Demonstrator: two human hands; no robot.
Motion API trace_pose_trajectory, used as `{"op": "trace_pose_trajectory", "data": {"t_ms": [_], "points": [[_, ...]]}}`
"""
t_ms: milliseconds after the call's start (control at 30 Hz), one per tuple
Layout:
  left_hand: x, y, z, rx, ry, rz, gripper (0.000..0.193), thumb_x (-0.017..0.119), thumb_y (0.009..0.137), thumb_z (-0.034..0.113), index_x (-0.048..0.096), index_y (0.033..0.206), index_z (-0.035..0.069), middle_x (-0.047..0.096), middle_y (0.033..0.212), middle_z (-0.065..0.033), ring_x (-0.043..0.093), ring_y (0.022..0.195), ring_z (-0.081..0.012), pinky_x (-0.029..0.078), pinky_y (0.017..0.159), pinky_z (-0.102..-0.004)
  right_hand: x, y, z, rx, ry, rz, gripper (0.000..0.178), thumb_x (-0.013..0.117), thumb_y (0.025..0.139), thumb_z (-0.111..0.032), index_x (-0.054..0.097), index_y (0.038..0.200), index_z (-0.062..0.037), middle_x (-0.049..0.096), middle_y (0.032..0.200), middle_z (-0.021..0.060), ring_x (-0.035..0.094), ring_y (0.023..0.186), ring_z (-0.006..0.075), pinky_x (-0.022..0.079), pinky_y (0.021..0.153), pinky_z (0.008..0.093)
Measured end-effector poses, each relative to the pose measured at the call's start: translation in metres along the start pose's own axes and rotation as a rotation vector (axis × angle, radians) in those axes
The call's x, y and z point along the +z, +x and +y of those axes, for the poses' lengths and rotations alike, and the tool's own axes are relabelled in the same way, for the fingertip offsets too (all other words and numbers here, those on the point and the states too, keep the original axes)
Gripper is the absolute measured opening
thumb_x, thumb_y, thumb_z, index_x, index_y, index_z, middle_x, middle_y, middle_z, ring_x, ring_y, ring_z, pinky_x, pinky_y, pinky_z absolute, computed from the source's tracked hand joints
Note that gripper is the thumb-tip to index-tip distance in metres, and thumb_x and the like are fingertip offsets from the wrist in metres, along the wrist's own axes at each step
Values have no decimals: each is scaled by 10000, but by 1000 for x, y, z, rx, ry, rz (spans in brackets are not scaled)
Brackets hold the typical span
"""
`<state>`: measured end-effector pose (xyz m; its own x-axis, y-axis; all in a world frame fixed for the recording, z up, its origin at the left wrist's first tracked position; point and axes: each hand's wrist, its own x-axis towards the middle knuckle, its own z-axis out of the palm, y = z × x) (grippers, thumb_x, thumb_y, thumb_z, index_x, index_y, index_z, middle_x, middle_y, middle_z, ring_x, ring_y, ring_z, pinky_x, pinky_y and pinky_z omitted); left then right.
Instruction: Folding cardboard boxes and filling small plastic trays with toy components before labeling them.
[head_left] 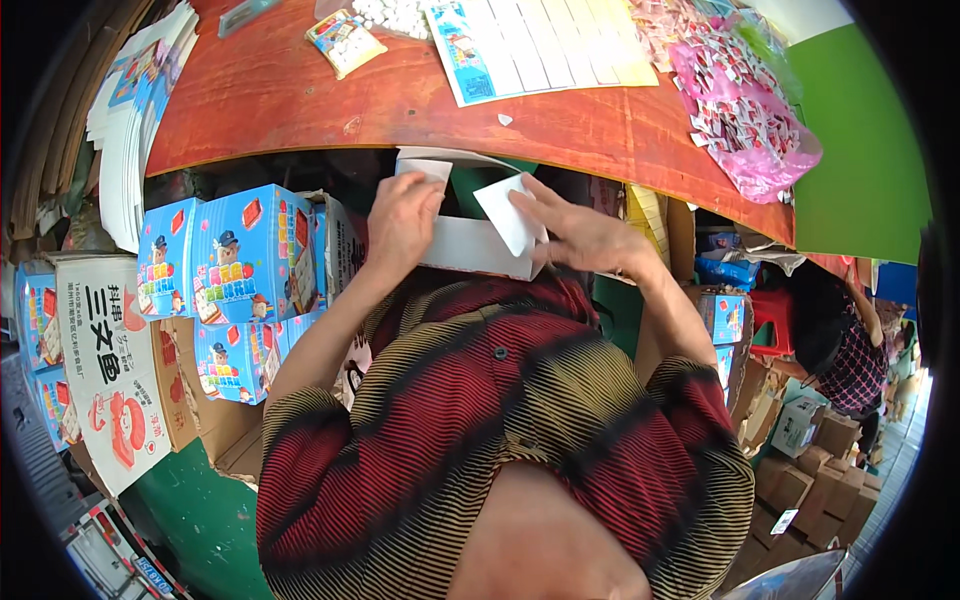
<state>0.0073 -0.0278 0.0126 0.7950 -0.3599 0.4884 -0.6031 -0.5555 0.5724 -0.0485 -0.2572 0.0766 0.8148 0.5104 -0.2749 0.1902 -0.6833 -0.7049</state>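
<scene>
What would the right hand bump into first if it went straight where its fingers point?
The right hand would probably meet the white flap of the open box first; they seem to be touching, though depth is unclear.

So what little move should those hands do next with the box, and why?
Maybe fold the left flap and right flap of the box inward: the left hand is at one, the right hand at the other, and there's an open gap between the flaps.

Blue boxes [255, 255] and bagged sachets [745, 125] show a packing workshop.
</scene>
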Motion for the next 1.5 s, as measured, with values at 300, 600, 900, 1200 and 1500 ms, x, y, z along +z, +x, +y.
{"op": "trace_pose_trajectory", "data": {"t_ms": [300, 600, 900, 1200, 1500], "points": [[19, 2, -28, -366, -145, 65, 525, 681, 591, 151, 398, 1014, 25, 448, 956, -142, 474, 855, -288, 395, 751, -347, 19, 15, -5, 135, -207, 308, 628, 641, 670, -198, 337, 1212, -105, 285, 1247, 169, 394, 1071, 329, 374, 854, 363], [-6, 1, -4, -548, -669, -153, 792, 649, 621, 159, 193, 1263, 69, 377, 1097, -157, 457, 946, -237, 389, 807, -327, 6, 24, 0, 90, 198, 388, 899, 706, 536, -75, 196, 1275, -123, 303, 1227, 124, 256, 1162, 284, 255, 958, 367], [2, -1, -2, -302, -224, -210, 584, 657, 636, 186, 358, 1113, 27, 393, 1075, -124, 462, 935, -212, 407, 771, -320, 19, 21, 14, 198, 93, 454, 781, 733, 513, -130, 330, 1181, -82, 358, 1110, 134, 349, 1064, 278, 327, 891, 341], [-1, 2, -20, -455, -424, -325, 654, 677, 595, 340, 386, 1101, 45, 428, 1060, -131, 457, 961, -256, 387, 804, -332, 21, 30, 7, 293, 35, 481, 745, 737, 512, -147, 341, 1138, -60, 368, 1074, 142, 411, 1002, 281, 368, 849, 340], [5, 10, -10, -415, -271, -307, 616, 668, 610, 293, 390, 1108, 61, 435, 1040, -152, 462, 955, -279, 383, 807, -329, 22, 25, 9, 276, 45, 499, 745, 733, 521, -137, 332, 1142, -51, 352, 1085, 152, 397, 1021, 290, 369, 861, 345]]}}
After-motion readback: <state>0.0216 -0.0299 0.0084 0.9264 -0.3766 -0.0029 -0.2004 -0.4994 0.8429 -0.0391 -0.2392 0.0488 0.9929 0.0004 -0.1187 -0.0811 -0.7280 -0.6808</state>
